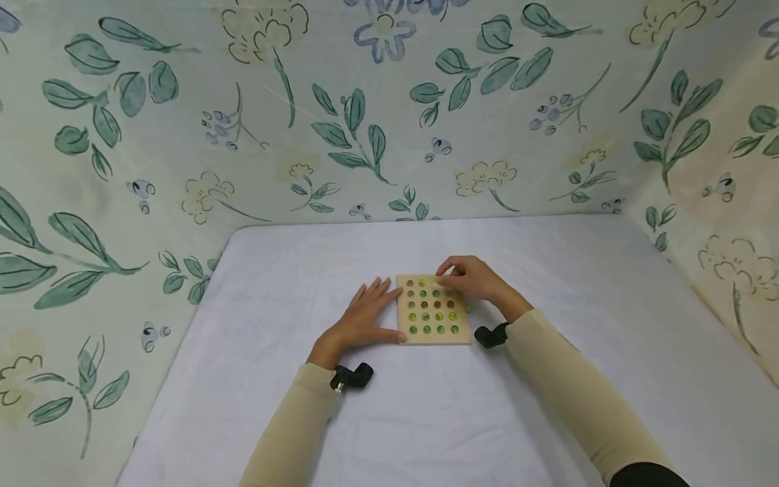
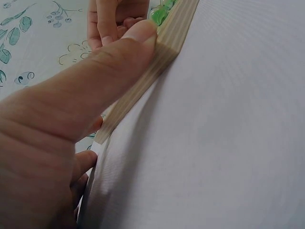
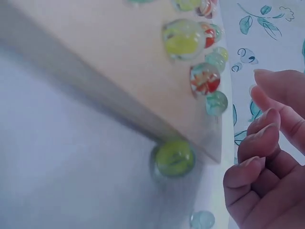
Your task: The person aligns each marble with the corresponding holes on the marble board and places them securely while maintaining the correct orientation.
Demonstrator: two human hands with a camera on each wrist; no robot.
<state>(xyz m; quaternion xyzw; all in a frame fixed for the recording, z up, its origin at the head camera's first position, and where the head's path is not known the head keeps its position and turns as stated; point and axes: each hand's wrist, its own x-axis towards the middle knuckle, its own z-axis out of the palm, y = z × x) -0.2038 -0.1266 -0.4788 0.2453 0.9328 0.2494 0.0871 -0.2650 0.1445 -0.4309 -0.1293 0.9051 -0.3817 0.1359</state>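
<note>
A square light-wood board (image 1: pixel 433 339) lies on the white cloth, filled with rows of glass marbles in green, yellow-green and brownish tones. My left hand (image 1: pixel 365 314) rests at its left side, fingers spread, with the thumb (image 2: pixel 119 57) on the near corner. Over the far right part hovers my right hand (image 1: pixel 471 279), thumb and index fingertips close together at the top row. I cannot tell whether a marble is between them. In the right wrist view, a yellow-green marble (image 3: pixel 175 158) sits on the cloth against the board's edge, and a red-patterned marble (image 3: pixel 205 79) stands in the board.
Another pale green marble (image 3: pixel 202 220) lies on the cloth beyond the board's right side. The white-covered table (image 1: pixel 274 270) reaches a leaf-patterned curtain (image 1: pixel 389 189) at the back. Black wrist cameras, including the right one (image 1: pixel 491 335), sit low beside each sleeve.
</note>
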